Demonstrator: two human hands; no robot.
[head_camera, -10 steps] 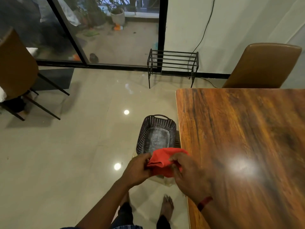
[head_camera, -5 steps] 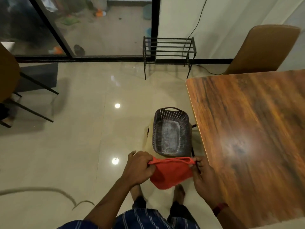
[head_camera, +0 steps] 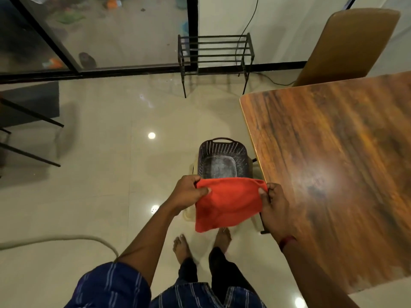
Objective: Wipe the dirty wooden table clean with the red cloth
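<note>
Head view: the person stood barefoot on the glossy tile floor (head_camera: 100,196), just beside the left edge of the wooden table (head_camera: 333,174). Both hands held the red cloth (head_camera: 226,203) spread in the air, off the table, near its left edge & above the floor. The left hand (head_camera: 189,192) pinched the cloth's upper left corner, thumb on top and fingers closed behind the fabric. The right hand (head_camera: 274,207) pinched the upper right corner the same way, fingers closed on the cloth; a red band (head_camera: 287,241) sat on its wrist. The cloth hung down from the two corners, lower edge loose, in front of the feet.

A dark perforated basket (head_camera: 224,161) stood on the floor just beside the table's left edge, behind the cloth, partly covered by it. The tabletop showed a bright light reflection. A tan chair (head_camera: 347,45) stood at the table's far side, touching or not I cannot tell. A black metal rack (head_camera: 214,54) stood beyond the table's far left corner, by the wall.
</note>
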